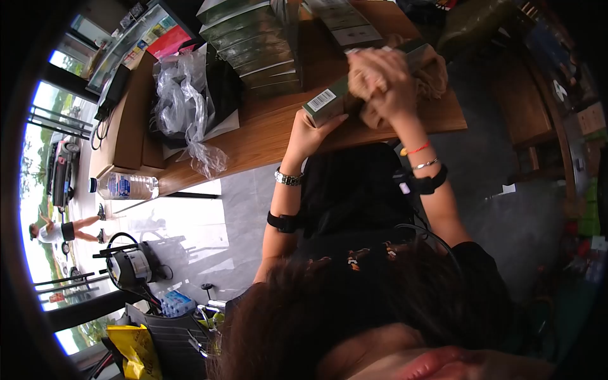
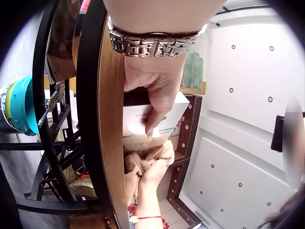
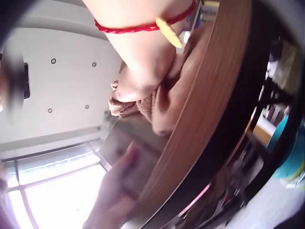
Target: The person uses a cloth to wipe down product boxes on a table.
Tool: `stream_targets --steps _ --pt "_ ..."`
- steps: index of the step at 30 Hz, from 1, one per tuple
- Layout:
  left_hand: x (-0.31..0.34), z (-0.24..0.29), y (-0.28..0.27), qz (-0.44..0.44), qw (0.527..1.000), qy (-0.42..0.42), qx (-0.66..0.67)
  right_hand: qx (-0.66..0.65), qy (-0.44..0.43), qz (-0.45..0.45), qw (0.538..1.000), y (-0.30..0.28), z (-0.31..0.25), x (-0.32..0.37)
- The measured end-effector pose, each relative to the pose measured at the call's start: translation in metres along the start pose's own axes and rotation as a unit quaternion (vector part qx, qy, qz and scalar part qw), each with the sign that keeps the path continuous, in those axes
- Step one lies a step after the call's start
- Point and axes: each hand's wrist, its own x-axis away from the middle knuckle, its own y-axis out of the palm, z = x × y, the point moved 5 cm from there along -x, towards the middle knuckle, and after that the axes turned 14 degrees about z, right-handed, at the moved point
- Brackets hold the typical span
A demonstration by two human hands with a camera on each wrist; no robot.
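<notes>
My left hand [image 1: 308, 134] grips the near end of a long box [image 1: 322, 101] with a white barcode label, at the front edge of the wooden table. In the left wrist view the thumb lies along the printed pale face of the box [image 2: 136, 119]. My right hand [image 1: 396, 85], blurred, holds a bunched brown cloth [image 1: 367, 77] against the box farther along. More of the cloth hangs down past the fingers and spreads to the right. The right wrist view shows the crumpled cloth [image 3: 125, 109] under the right hand, with the box beyond; the cloth hides the box's middle.
A tall stack of wrapped dark green boxes [image 1: 253, 50] stands at the back of the table. Clear plastic bags [image 1: 180, 95] lie to its left, beside a cardboard box [image 1: 123, 120]. A water bottle [image 1: 133, 187] lies at the left. A flat printed box [image 1: 345, 25] is behind.
</notes>
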Motion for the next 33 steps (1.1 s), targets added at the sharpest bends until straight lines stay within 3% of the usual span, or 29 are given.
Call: stream_targets --steps 2,3,5,6,7,9,10,11,12,13,14,17,18,21,24,26,28,29,31,33 --pt "0.001 -0.002 0.003 -0.002 1.000 -0.014 0.001 -0.005 0.041 0.058 0.997 -0.022 0.070 -0.011" --pt "-0.002 0.000 -0.002 -0.009 1.000 -0.012 -0.006 -0.051 0.170 0.073 0.982 -0.022 0.073 -0.009" --pt "-0.004 -0.006 -0.001 0.004 1.000 -0.026 0.009 0.000 0.204 0.087 0.975 -0.015 0.089 -0.007" --pt "-0.002 -0.006 -0.001 0.010 1.000 -0.021 0.004 0.123 0.097 0.102 0.982 -0.012 0.075 -0.008" --pt "0.001 -0.009 0.005 0.014 1.000 -0.023 0.016 0.103 0.101 0.073 0.987 -0.018 0.073 -0.014" --pt "-0.001 -0.011 0.000 -0.005 0.999 -0.044 0.007 0.002 0.059 0.052 0.997 0.011 -0.010 -0.003" --pt "-0.002 -0.016 0.000 0.004 0.999 -0.026 0.034 -0.001 0.059 0.039 0.997 0.011 -0.009 -0.005" --pt "0.000 -0.019 -0.005 0.016 0.998 -0.014 0.053 -0.051 0.052 0.017 0.997 0.020 -0.076 0.004" --pt "0.002 -0.002 -0.010 0.065 0.982 0.155 -0.083 -0.079 0.060 0.006 0.995 0.030 -0.095 0.014" --pt "0.012 -0.011 -0.014 0.142 0.968 0.198 -0.065 -0.060 0.019 -0.005 0.998 0.029 -0.118 0.015" --pt "0.014 -0.028 -0.016 0.118 0.977 0.166 -0.058 -0.071 0.004 -0.011 0.997 0.030 -0.115 0.016" --pt "0.001 -0.015 -0.011 -0.010 0.997 0.049 -0.066 -0.069 -0.070 -0.047 0.994 0.027 -0.083 0.012" --pt "0.003 -0.007 -0.005 -0.014 1.000 -0.008 -0.014 -0.054 -0.041 -0.029 0.997 0.017 -0.042 0.009" --pt "0.004 0.002 0.001 0.000 1.000 -0.001 -0.024 0.026 -0.048 0.082 0.995 0.002 0.029 0.006" --pt "0.005 0.003 -0.002 -0.005 0.999 0.016 -0.042 -0.004 -0.001 0.099 0.995 -0.015 0.067 -0.009" --pt "0.006 0.002 -0.003 -0.008 0.999 0.021 -0.037 -0.030 0.213 0.182 0.960 -0.016 0.097 0.005" --pt "0.003 -0.006 -0.004 -0.019 1.000 -0.019 -0.013 0.096 0.034 0.086 0.991 -0.001 0.017 -0.007" --pt "0.002 -0.009 -0.004 -0.018 1.000 -0.018 -0.011 0.035 0.094 0.052 0.994 -0.001 0.017 -0.012" --pt "0.001 -0.011 -0.009 0.010 1.000 0.025 -0.006 -0.058 0.049 0.015 0.997 0.020 -0.076 0.004" --pt "0.006 -0.018 -0.008 0.002 1.000 0.018 -0.015 -0.074 0.026 0.005 0.997 0.029 -0.099 0.011"
